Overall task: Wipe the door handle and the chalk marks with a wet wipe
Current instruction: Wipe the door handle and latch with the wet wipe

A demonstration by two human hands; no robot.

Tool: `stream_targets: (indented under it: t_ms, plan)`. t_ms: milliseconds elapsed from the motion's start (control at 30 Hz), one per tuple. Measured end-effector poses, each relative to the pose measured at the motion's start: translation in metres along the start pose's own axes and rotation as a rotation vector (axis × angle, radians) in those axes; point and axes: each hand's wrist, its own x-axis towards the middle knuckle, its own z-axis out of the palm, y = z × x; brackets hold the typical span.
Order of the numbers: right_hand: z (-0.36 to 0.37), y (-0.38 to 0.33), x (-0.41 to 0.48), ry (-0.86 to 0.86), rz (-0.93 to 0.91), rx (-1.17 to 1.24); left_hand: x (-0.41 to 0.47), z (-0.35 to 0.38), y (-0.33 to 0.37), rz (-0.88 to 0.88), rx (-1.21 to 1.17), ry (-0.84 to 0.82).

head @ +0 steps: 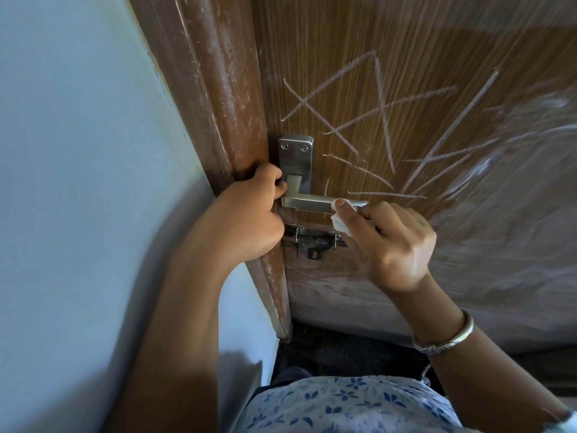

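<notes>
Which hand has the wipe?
The right hand, pinching the wet wipe against the door handle; the left hand grips the door edge, no wipe.

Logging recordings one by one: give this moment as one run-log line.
left hand: grips door edge | right hand: pinches wet wipe on door handle | chalk marks: unwiped

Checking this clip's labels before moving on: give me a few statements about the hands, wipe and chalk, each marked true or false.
1. The right hand holds a white wet wipe against the door handle lever. True.
2. The chalk marks are all wiped off. False: clear lines cross the door above the handle.
3. The left hand hangs free. False: it grips the door's edge beside the handle.
4. A slide bolt sits below the handle. True.
</notes>
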Motion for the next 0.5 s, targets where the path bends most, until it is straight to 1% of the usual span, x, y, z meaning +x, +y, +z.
stream_targets:
  t_ms: [200, 500]
  plan:
    - [-0.002, 0.006, -0.009, -0.035, -0.072, -0.044, 0.0, 0.0, -0.001, 0.003, 0.011, -0.001]
    - [-0.006, 0.01, -0.009, -0.053, -0.085, -0.063, 0.001, 0.001, -0.002, 0.019, 0.025, 0.016]
